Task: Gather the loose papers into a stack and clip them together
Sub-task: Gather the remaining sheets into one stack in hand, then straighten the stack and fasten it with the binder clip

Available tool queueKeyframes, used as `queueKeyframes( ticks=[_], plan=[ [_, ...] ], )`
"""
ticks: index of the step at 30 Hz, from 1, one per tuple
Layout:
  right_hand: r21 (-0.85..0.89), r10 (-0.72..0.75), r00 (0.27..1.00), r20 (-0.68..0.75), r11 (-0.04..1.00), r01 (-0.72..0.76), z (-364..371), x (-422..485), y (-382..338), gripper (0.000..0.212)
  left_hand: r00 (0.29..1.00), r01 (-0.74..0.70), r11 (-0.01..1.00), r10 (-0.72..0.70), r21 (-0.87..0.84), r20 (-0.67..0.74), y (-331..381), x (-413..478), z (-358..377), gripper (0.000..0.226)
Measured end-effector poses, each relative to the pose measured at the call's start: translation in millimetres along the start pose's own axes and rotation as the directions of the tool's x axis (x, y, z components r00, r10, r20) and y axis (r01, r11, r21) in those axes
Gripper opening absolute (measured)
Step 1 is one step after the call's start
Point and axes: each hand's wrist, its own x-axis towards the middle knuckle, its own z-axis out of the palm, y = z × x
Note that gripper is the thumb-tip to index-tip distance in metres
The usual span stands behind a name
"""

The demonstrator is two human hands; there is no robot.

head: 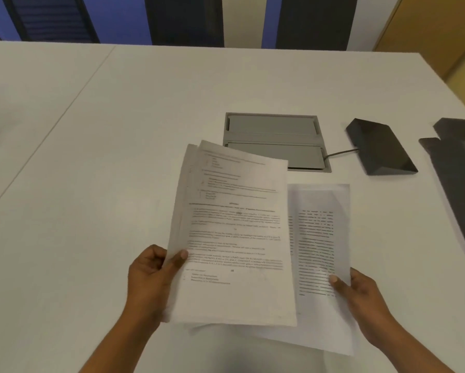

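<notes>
My left hand (153,275) grips a loose stack of printed papers (234,232) by its left edge, thumb on top, and holds it raised over the white table (105,146). The sheets in the stack are fanned and uneven at the far corner. My right hand (360,292) pinches the right edge of a separate printed sheet (320,243), which lies partly under the stack's right side. No clip shows anywhere in view.
A grey cable hatch (274,130) is set into the table just beyond the papers. A dark wedge-shaped device (379,146) with a cable sits to its right. Dark flat objects (459,179) lie at the right edge. A table seam runs diagonally on the left.
</notes>
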Motion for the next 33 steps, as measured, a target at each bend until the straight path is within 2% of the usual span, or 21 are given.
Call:
queueKeyframes(
  ticks=[6,10,12,13,15,17,18,20,23,24,27,33],
  plan=[
    [0.041,0.012,0.994,0.107,0.999,-0.016,38,-6,-16,0.021,0.994,0.033,0.999,-0.034,0.014,0.103,-15,-22,37,0.031],
    [0.117,0.052,0.986,0.158,0.991,-0.071,46,-11,-23,0.024,0.996,0.015,0.983,-0.031,0.185,0.084,-29,-21,43,0.023],
    [0.128,0.059,0.981,0.183,0.988,-0.083,46,-13,-27,0.024,0.993,0.023,0.968,-0.050,0.250,0.103,-28,-17,43,0.039],
    [0.119,0.059,0.979,0.195,0.989,-0.083,46,-14,-29,0.023,0.983,0.061,0.976,-0.095,0.211,0.156,-26,-14,43,0.044],
    [0.090,0.050,0.979,0.196,0.994,-0.069,46,-15,-33,0.023,0.921,0.225,0.974,-0.224,0.035,0.318,-20,-10,46,0.037],
    [0.040,0.059,0.984,0.168,0.997,-0.067,46,-14,-37,0.038,0.866,0.314,0.947,-0.257,-0.066,0.429,-16,-12,50,0.030],
    [0.037,0.078,0.983,0.167,0.996,-0.085,46,-13,-39,0.047,0.862,0.306,0.949,-0.241,-0.080,0.445,-15,-13,53,0.029],
    [0.070,0.074,0.980,0.182,0.994,-0.088,48,-15,-48,0.051,0.873,0.270,0.959,-0.204,-0.089,0.443,-15,-14,58,0.029],
    [0.141,-0.071,0.965,0.254,0.989,0.036,42,-8,-44,0.066,0.896,0.185,0.980,-0.139,-0.070,0.421,-15,-8,66,0.034],
    [0.149,-0.089,0.964,0.249,0.987,0.053,41,-6,-43,0.063,0.906,0.154,0.987,-0.120,-0.051,0.405,-14,-6,68,0.037],
    [0.091,-0.119,0.975,0.188,0.990,0.103,43,0,-43,0.036,0.927,0.069,0.998,-0.068,0.011,0.370,-13,-4,78,0.048],
    [0.099,-0.167,0.980,0.109,0.983,0.156,52,8,-57,0.025,0.954,-0.100,0.995,0.093,0.008,0.285,-11,0,96,0.046]
  ],
)
